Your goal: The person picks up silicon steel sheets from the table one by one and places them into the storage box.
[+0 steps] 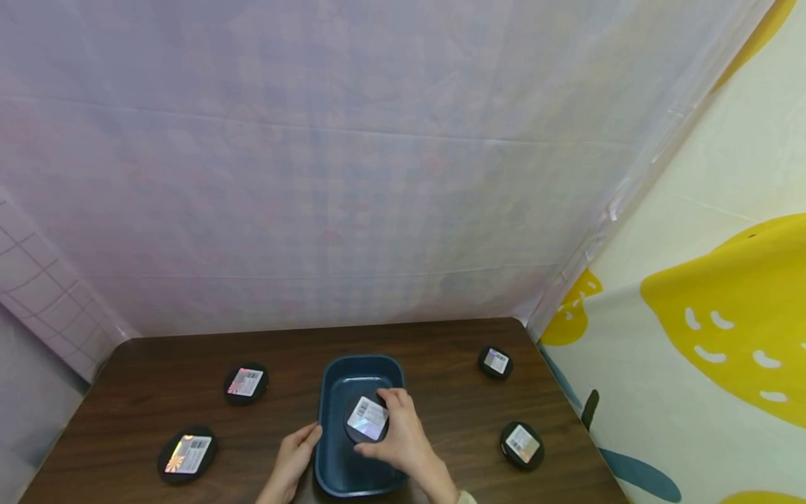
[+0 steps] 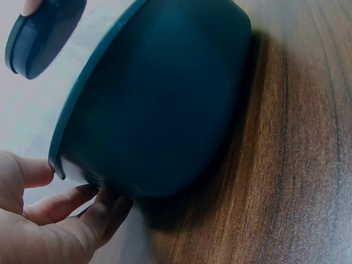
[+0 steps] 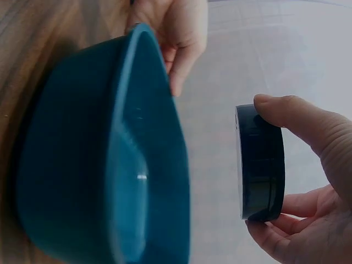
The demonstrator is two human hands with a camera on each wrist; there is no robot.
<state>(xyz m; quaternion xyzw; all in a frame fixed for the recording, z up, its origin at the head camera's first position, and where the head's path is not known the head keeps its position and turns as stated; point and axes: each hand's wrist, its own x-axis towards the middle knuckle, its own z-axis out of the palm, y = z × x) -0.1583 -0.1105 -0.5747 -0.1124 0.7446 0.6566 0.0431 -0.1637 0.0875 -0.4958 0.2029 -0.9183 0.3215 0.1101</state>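
In the head view a deep blue-green plastic basin (image 1: 352,476) stands on the table. My left hand (image 1: 292,458) holds its left rim, thumb at the lip and fingers against the outer wall, as the left wrist view shows. My right hand (image 1: 408,437) grips a round flat black container (image 1: 367,418) by its edge, a silvery barcode label facing up. Seen from the right wrist, this black container (image 3: 263,165) is between thumb and fingers, above the basin's rim and apart from it. The visible part of the basin's inside holds nothing.
Several similar labelled black round containers lie on the brown wooden table (image 1: 441,378): two at the left (image 1: 245,383) (image 1: 187,455) and two at the right (image 1: 495,362) (image 1: 522,446). A pale curtain (image 1: 352,210) hangs behind the table, and a lemon-printed cloth (image 1: 711,315) hangs to the right.
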